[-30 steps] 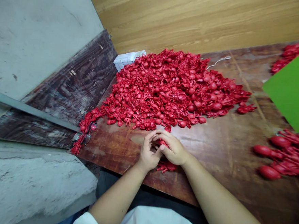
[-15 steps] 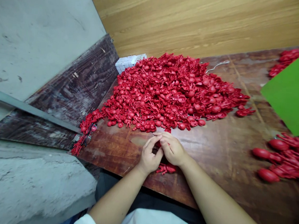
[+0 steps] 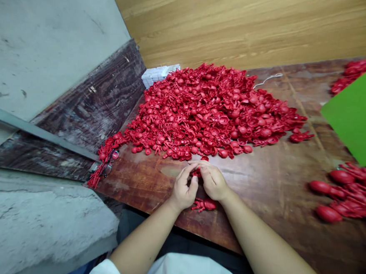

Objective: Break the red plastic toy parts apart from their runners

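Observation:
My left hand (image 3: pixel 183 188) and my right hand (image 3: pixel 213 181) meet above the near part of the table, fingertips together. Both are closed around a small red plastic figure piece (image 3: pixel 196 171), mostly hidden by the fingers. Just below the hands, another red figure (image 3: pixel 203 204) with a rounded head and thin limbs lies on the wood. A bit of red plastic (image 3: pixel 204 158) shows past my fingertips. Beyond them spreads a large heap of red figure parts (image 3: pixel 209 114), many with round or hollow shell heads.
Larger-looking red figures (image 3: pixel 339 189) lie at the right, by a green panel (image 3: pixel 357 111). Glasses (image 3: pixel 107 169) and red parts sit at the table's left corner, near a metal bar (image 3: pixel 45 135). A white stack (image 3: pixel 157 74) and a white cord (image 3: pixel 268 79) are behind.
The fingers have shifted slightly around the piece, and more red now shows between my hands. My left thumb has moved up a little. The heap looks the same.

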Tool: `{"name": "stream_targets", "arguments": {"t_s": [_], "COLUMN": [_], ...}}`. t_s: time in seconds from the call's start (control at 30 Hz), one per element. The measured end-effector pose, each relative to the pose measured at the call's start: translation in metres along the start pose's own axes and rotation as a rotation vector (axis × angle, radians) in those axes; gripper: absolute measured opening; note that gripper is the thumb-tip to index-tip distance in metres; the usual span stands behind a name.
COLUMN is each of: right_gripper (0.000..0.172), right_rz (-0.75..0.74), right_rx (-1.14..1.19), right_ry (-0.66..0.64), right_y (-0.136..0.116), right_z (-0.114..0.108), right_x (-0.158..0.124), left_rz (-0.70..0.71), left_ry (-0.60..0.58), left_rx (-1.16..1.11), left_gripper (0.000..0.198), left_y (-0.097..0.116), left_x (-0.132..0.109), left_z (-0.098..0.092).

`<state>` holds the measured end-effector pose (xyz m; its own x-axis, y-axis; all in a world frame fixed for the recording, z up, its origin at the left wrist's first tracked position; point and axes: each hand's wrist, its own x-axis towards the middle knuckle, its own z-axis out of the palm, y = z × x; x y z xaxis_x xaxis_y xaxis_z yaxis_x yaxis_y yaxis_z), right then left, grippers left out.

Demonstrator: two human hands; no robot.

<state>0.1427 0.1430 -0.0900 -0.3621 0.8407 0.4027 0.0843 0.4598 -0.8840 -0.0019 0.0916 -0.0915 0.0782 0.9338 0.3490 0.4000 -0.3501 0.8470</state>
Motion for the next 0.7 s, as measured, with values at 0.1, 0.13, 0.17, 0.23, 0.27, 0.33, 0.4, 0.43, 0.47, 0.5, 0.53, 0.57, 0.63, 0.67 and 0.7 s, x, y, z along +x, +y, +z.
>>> {"name": "stream_targets", "arguments": {"t_s": [0.1,0.13,0.17,0.23,0.27,0.33,0.4,0.43,0.47,0.5,0.53,0.57,0.63,0.67,0.7], "right_gripper": [0.049,0.05,0.05,0.051,0.052,0.052,0.053,0.053,0.054,0.054,0.054,0.054,0.048,0.043,0.04], "right_rz": [0.025,0.032,0.037,0.043,0.048,0.065,0.088,0.098,0.104,0.104,0.099,0.091,0.089,0.099,0.115], "right_rx": [0.046,0.061,0.075,0.095,0.1,0.11,0.126,0.138,0.149,0.157,0.164,0.17,0.179,0.184,0.197], "right_ry": [0.007,0.01,0.012,0.02,0.024,0.034,0.045,0.05,0.055,0.058,0.06,0.065,0.077,0.087,0.101], "right_y": [-0.0011,-0.0014,-0.0016,-0.0017,-0.0016,-0.001,-0.0005,-0.0006,-0.0009,-0.0016,-0.0025,-0.0036,-0.0056,-0.0062,-0.0064], "right_z": [0.0006,0.0007,0.0008,0.001,0.0011,0.0014,0.0017,0.0018,0.0017,0.0017,0.0015,0.0014,0.0012,0.0012,0.001], "right_x": [0.0007,0.0009,0.0011,0.0012,0.0012,0.0008,0.0004,0.0003,0.0004,0.0005,0.0008,0.0011,0.0013,0.0011,0.0007], "left_rz": [-0.013,-0.017,-0.02,-0.023,-0.025,-0.037,-0.047,-0.047,-0.045,-0.041,-0.037,-0.038,-0.052,-0.063,-0.077], "left_ry": [-0.008,-0.006,-0.002,0.001,0.005,0.01,0.013,0.014,0.014,0.014,0.015,0.018,0.031,0.039,0.047], "left_rx": [-0.06,-0.076,-0.088,-0.098,-0.104,-0.129,-0.166,-0.186,-0.208,-0.232,-0.255,-0.275,-0.301,-0.305,-0.303], "left_gripper": [0.043,0.044,0.044,0.043,0.043,0.042,0.042,0.042,0.041,0.041,0.04,0.04,0.043,0.045,0.048], "left_y": [-0.0001,-0.0002,-0.0002,-0.0005,-0.0007,-0.0012,-0.0016,-0.0017,-0.0018,-0.0018,-0.0019,-0.0019,-0.0021,-0.0023,-0.0025], "left_x": [0.0002,0.0004,0.0005,0.0006,0.0006,0.0002,-0.0004,-0.0007,-0.001,-0.0013,-0.0017,-0.002,-0.0028,-0.0033,-0.0037], "left_z": [0.0002,0.0003,0.0005,0.0008,0.0009,0.0014,0.0022,0.0027,0.0032,0.0038,0.0044,0.0051,0.0064,0.0071,0.0078]}}
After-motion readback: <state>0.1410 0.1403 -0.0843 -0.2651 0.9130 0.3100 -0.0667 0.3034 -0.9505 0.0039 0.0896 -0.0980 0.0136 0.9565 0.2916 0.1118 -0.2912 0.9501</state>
